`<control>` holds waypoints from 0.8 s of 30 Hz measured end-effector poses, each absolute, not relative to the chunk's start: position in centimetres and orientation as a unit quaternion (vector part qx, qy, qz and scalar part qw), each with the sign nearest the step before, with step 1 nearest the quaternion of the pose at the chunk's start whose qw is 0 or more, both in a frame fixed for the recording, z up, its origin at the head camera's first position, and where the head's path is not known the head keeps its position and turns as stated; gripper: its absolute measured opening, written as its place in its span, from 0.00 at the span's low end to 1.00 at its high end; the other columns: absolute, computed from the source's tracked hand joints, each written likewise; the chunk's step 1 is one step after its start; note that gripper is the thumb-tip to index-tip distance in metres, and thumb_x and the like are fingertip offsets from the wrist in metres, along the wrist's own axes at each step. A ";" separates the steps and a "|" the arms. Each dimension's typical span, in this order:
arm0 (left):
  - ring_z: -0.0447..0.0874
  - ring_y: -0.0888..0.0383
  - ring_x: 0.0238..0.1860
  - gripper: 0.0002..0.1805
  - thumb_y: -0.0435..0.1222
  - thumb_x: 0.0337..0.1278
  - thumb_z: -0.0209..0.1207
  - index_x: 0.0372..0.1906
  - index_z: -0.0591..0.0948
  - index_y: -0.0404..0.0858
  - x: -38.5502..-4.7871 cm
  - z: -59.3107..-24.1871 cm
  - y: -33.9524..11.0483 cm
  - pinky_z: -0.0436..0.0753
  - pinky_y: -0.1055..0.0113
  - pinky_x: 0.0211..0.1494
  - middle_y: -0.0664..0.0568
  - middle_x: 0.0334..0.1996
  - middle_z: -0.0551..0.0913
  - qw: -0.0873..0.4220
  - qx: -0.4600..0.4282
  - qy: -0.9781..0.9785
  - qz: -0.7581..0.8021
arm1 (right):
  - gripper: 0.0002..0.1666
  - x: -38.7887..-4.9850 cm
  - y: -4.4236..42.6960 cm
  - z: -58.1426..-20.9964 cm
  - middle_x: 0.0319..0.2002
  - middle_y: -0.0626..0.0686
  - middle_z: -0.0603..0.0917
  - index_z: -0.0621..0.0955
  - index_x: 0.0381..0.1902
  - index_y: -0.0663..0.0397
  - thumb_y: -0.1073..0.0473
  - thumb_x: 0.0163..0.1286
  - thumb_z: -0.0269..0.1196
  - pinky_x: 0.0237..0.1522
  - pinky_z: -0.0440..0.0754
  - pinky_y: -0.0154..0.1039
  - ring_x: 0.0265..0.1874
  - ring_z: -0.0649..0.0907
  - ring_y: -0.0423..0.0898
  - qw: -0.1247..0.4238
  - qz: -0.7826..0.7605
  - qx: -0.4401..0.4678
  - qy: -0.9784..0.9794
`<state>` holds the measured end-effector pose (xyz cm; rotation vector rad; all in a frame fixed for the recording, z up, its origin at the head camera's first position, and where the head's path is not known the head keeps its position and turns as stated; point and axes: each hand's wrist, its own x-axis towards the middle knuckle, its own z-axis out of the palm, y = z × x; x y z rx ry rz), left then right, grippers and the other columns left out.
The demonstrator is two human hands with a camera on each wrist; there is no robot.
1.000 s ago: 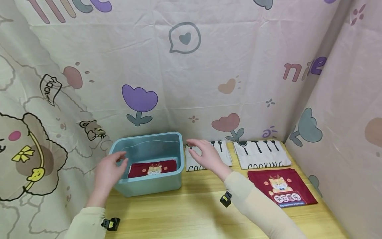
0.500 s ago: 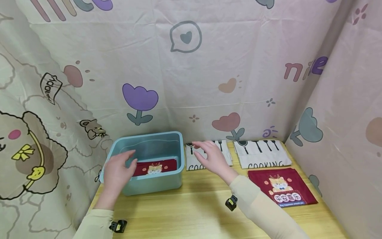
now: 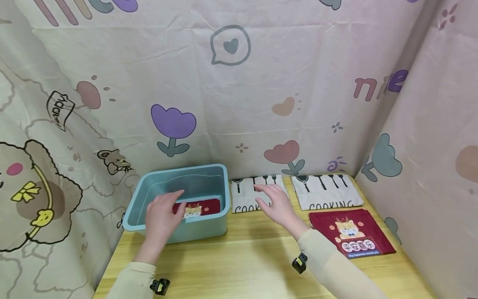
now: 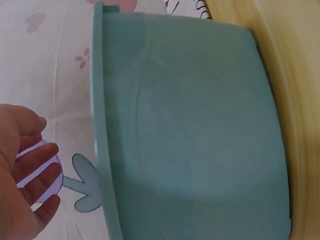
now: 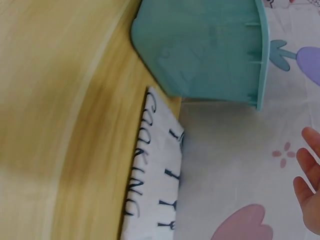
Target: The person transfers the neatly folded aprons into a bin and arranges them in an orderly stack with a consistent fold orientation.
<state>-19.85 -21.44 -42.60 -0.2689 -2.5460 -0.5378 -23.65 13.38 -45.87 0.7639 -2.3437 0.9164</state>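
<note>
My left hand (image 3: 162, 218) hovers over the front left of the teal plastic bin (image 3: 218, 222), fingers loosely bent and holding nothing. Inside the bin lies a folded dark red cloth (image 3: 205, 207) with a cartoon animal print, partly covered by that hand. In the left wrist view the hand (image 4: 27, 175) is apart from the bin's wall (image 4: 200, 120). My right hand (image 3: 278, 205), also holding nothing, is above the table in front of a folded white cloth (image 3: 242, 195) printed "COOKING" with utensils. Its fingers (image 5: 310, 165) show relaxed in the right wrist view.
A second folded white "COOKING" cloth (image 3: 325, 193) lies to the right. In front of it is another folded dark red cloth (image 3: 352, 232). Printed curtains (image 3: 239, 91) stand behind and at both sides of the wooden table (image 3: 239, 265).
My left hand has moved right, from the bin's left side to over its front edge. My right hand has drifted right and slightly nearer. The cloths and bin stay put.
</note>
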 end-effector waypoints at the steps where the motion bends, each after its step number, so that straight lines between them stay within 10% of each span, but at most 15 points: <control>1: 0.77 0.38 0.52 0.22 0.37 0.56 0.67 0.57 0.82 0.36 -19.8 -42.7 -21.3 0.69 0.38 0.55 0.39 0.50 0.84 0.261 -0.103 -0.939 -0.199 | 0.24 -23.6 13.6 -46.1 0.50 0.52 0.85 0.80 0.59 0.56 0.60 0.65 0.68 0.58 0.73 0.50 0.52 0.79 0.53 0.254 0.336 0.278 -0.863; 24: 0.78 0.43 0.56 0.31 0.40 0.50 0.72 0.61 0.79 0.39 -19.0 -43.9 -16.5 0.71 0.40 0.59 0.43 0.55 0.83 0.251 -0.135 -0.930 -0.234 | 0.26 -21.0 20.2 -50.8 0.56 0.59 0.82 0.80 0.59 0.59 0.65 0.62 0.69 0.61 0.70 0.59 0.57 0.76 0.63 0.244 0.340 0.177 -0.891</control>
